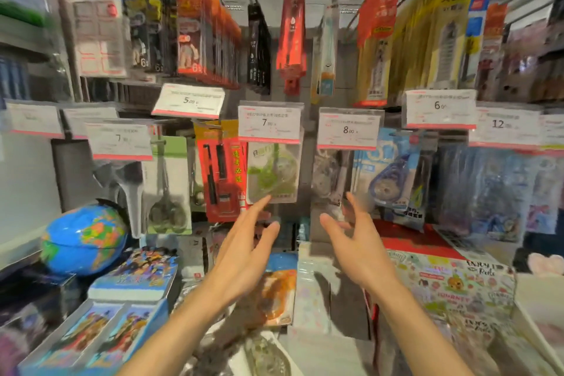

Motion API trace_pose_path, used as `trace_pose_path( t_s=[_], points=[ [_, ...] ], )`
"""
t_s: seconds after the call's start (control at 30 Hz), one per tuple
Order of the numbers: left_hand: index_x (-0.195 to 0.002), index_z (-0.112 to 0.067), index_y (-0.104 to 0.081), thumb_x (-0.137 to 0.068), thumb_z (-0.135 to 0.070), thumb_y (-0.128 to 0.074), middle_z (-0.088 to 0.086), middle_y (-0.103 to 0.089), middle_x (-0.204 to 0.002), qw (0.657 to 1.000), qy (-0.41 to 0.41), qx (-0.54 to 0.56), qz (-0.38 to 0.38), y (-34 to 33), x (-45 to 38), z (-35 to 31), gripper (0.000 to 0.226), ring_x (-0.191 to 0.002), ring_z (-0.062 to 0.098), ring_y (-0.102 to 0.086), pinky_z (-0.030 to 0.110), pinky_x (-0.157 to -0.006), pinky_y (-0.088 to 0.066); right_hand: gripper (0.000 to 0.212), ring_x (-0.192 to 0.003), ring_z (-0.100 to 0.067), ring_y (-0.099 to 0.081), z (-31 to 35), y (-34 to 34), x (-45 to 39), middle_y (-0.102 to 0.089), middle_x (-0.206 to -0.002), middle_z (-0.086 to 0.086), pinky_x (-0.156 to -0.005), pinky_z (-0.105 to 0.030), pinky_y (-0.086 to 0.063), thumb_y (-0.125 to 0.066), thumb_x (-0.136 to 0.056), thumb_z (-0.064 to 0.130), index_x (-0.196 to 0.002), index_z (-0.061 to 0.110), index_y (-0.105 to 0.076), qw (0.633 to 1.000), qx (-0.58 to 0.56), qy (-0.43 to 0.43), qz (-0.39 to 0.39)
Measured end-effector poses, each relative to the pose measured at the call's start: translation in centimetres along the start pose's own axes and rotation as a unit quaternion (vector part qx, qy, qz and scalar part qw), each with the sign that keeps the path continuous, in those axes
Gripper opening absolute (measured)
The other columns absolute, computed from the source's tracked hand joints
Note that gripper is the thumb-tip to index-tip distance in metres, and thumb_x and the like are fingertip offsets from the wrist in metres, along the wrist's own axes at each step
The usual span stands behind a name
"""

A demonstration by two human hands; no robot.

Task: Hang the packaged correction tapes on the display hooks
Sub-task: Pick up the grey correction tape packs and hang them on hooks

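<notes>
A green packaged correction tape hangs on a hook under the price tag marked 7. My left hand reaches up with straight fingers, its fingertip at the pack's lower edge, holding nothing. My right hand is raised beside it, fingers spread and empty, below a clear pack under the tag marked 8. A blue correction tape pack hangs further right. The view is blurred by motion.
Scissors packs and a red pen pack hang to the left. A blue globe and boxes of booklets sit at lower left. Sticker sheets lie at lower right; an orange pack lies below my hands.
</notes>
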State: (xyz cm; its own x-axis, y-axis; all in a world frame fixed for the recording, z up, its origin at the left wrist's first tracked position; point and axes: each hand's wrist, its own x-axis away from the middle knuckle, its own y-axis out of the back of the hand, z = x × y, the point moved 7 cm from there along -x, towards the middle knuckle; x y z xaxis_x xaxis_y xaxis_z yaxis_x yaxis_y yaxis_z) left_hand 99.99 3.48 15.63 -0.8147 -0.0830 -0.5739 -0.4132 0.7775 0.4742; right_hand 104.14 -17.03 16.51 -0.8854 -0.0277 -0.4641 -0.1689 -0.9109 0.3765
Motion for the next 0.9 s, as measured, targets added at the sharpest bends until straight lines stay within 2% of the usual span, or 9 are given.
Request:
trace_pose_path(
  t_s=[0.07,0.13,0.23,0.33,0.43,0.5,0.6,0.73,0.9],
  points=[
    [-0.144,-0.047,-0.036,-0.101,-0.044,-0.047,-0.031,-0.047,-0.131,1.000,0.017,0.022,0.004,1.6,1.3,2.1,0.044,-0.109,-0.026,-0.045,0.002,-0.088,-0.033,0.074,-0.127,-0.009,-0.050,0.2,-1.1,1.4,-0.040,-0.152,0.005,-0.106,-0.035,-0.041,-0.059,-0.093,0.049,-0.154,0.034,-0.020,1.000,0.000,-0.024,-0.021],
    [-0.143,-0.043,-0.040,-0.101,-0.042,-0.049,-0.020,-0.055,-0.130,0.998,0.035,0.044,0.011,3.2,2.7,4.5,0.043,-0.110,-0.018,-0.051,0.006,-0.087,-0.037,0.073,-0.123,-0.010,-0.052,0.6,-2.6,3.0,-0.043,-0.150,0.003,-0.106,-0.035,-0.041,-0.060,-0.093,0.046,-0.153,0.031,-0.023,0.998,0.009,-0.045,-0.043],
    [-0.142,-0.044,-0.040,-0.101,-0.044,-0.048,-0.022,-0.056,-0.127,0.997,0.048,0.057,0.035,5.4,4.5,7.5,0.043,-0.108,-0.018,-0.052,0.006,-0.085,-0.040,0.071,-0.129,-0.016,-0.050,1.0,-5.5,5.4,-0.042,-0.152,-0.001,-0.111,-0.039,-0.038,-0.061,-0.092,0.044,-0.152,0.029,-0.026,0.995,0.031,-0.068,-0.060],
    [-0.139,-0.047,-0.040,-0.100,-0.046,-0.050,-0.021,-0.057,-0.123,0.995,0.068,0.058,0.047,7.7,5.7,10.1,0.041,-0.099,-0.007,-0.060,0.025,-0.089,-0.050,0.071,-0.134,-0.018,-0.046,1.2,-9.4,7.6,-0.042,-0.151,-0.001,-0.112,-0.039,-0.037,-0.060,-0.093,0.044,-0.153,0.028,-0.025,0.994,0.057,-0.088,-0.040],
    [-0.141,-0.044,-0.040,-0.101,-0.044,-0.049,-0.019,-0.054,-0.126,0.995,0.071,0.033,0.068,9.4,6.8,12.1,0.041,-0.097,-0.007,-0.060,0.033,-0.091,-0.052,0.067,-0.116,-0.013,-0.055,0.9,-12.9,9.2,-0.053,-0.135,0.000,-0.102,-0.036,-0.044,-0.061,-0.093,0.043,-0.150,0.028,-0.030,0.993,0.065,-0.099,-0.025],
    [-0.141,-0.041,-0.040,-0.101,-0.043,-0.049,-0.019,-0.051,-0.128,0.993,0.065,0.003,0.096,10.1,7.4,13.4,0.041,-0.098,-0.004,-0.060,0.032,-0.090,-0.050,0.062,-0.107,-0.013,-0.060,0.3,-15.2,10.0,-0.058,-0.127,0.002,-0.099,-0.035,-0.046,-0.062,-0.091,0.045,-0.145,0.029,-0.035,0.991,0.085,-0.102,0.011],
    [-0.139,-0.036,-0.044,-0.100,-0.041,-0.051,-0.013,-0.052,-0.128,0.983,0.026,-0.100,0.155,10.5,7.7,15.0,0.040,-0.113,0.010,-0.055,0.028,-0.092,-0.040,0.056,-0.117,-0.014,-0.058,-0.8,-18.4,11.0,-0.055,-0.132,0.005,-0.104,-0.039,-0.045,-0.062,-0.091,0.044,-0.141,0.030,-0.042,0.978,0.159,-0.086,0.104],
    [-0.134,-0.025,-0.054,-0.099,-0.038,-0.053,-0.007,-0.053,-0.135,0.942,-0.024,-0.220,0.251,9.5,8.2,16.2,0.037,-0.129,0.015,-0.041,0.027,-0.106,-0.032,0.034,-0.118,-0.019,-0.051,-0.7,-22.1,11.5,-0.057,-0.122,0.003,-0.100,-0.036,-0.042,-0.059,-0.092,0.043,-0.119,0.023,-0.062,0.917,0.317,0.007,0.242],
    [-0.130,-0.028,-0.057,-0.097,-0.042,-0.054,-0.008,-0.051,-0.137,0.902,-0.035,-0.270,0.334,8.7,8.7,17.7,0.036,-0.134,0.015,-0.036,0.034,-0.112,-0.032,0.043,-0.136,-0.025,-0.033,-0.8,-24.9,11.4,-0.041,-0.146,-0.004,-0.114,-0.044,-0.028,-0.055,-0.092,0.046,-0.131,0.028,-0.060,0.854,0.398,0.054,0.330]
  ],
)
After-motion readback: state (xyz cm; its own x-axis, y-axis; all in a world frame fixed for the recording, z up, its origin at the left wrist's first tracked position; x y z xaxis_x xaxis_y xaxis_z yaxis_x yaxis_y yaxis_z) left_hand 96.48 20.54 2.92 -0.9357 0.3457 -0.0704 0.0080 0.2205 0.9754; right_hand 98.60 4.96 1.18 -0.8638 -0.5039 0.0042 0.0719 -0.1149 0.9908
